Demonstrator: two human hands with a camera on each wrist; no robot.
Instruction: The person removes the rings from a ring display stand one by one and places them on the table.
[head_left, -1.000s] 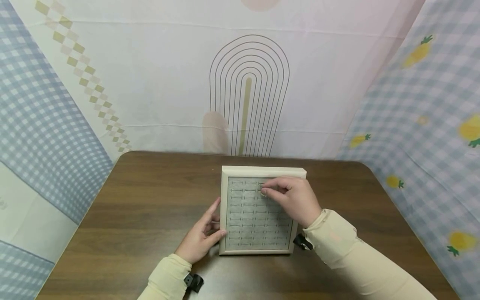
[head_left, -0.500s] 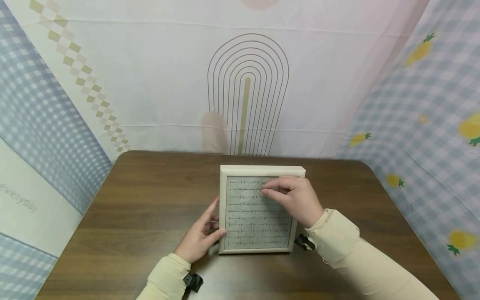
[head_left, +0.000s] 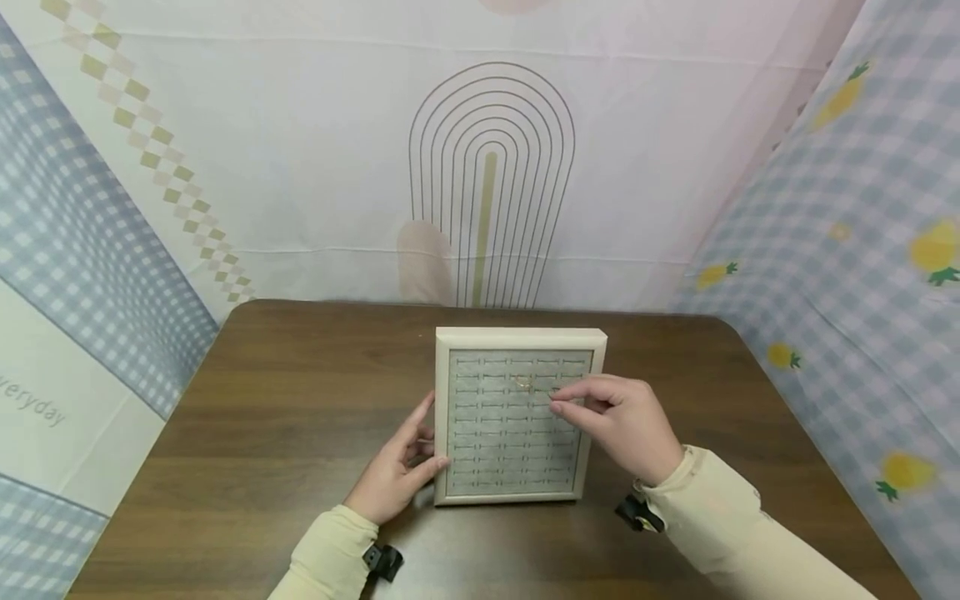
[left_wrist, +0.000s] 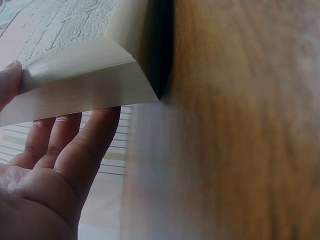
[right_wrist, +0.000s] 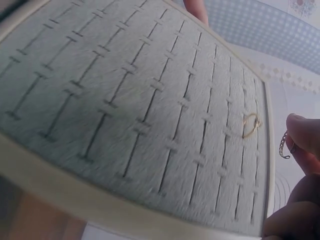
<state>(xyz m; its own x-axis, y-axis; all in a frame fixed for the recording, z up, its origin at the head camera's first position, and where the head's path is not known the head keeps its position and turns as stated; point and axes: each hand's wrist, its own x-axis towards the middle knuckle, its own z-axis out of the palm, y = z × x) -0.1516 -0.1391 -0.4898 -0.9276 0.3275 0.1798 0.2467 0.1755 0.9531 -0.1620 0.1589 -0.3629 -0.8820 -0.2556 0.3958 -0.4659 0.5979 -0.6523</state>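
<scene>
A ring display board [head_left: 517, 437] with a pale wooden frame and grey slotted padding stands propped on the table. My left hand [head_left: 393, 479] holds its left edge, thumb on the front; in the left wrist view the fingers [left_wrist: 100, 132] press the frame's side. Near the top, a gold ring [right_wrist: 251, 125] sits in a slot. My right hand [head_left: 626, 425] is in front of the board's right side. Between its thumb and forefinger it pinches a small silver-coloured open ring [right_wrist: 283, 146] with a chain-like band, best seen in the right wrist view. Its other fingers are dark and partly cut off.
The brown wooden table [head_left: 300, 400] extends around the board. Behind it hangs a pale cloth [head_left: 315, 150] with arch lines, and checked cloths [head_left: 840, 333] flank both sides. A black wrist camera [head_left: 640, 512] sits at my right cuff.
My right hand has moved right and slightly down from the upper slots, uncovering the gold ring there. The silver-coloured ring now shows at its fingertips. My left hand keeps its hold on the frame.
</scene>
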